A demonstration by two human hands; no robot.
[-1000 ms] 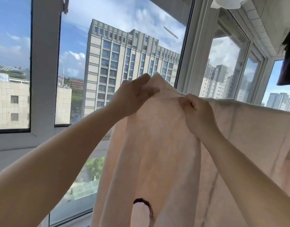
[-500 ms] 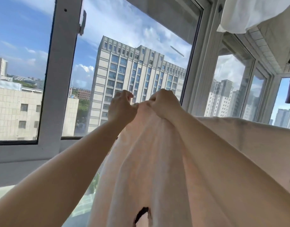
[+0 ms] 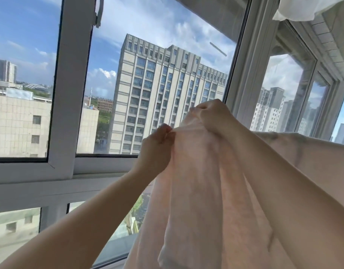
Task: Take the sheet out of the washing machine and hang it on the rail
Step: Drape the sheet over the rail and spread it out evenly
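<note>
Both hands have slid right of centre: left hand [image 3: 157, 146] and right hand [image 3: 212, 117] pinch the sheet [image 3: 198, 191], spreading its bunched edge.

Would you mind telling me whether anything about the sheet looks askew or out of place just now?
Yes: the pink sheet is bunched into folds where the left hand and right hand grip it, rather than spread flat.

One head-worn camera gives the only view. It looks forward and slightly upward along both outstretched forearms, close to the sheet [image 3: 202, 191] raised before it. It faces the window frame [image 3: 70, 94], through which a tower block [image 3: 159, 98] stands far beyond the frame.
</note>
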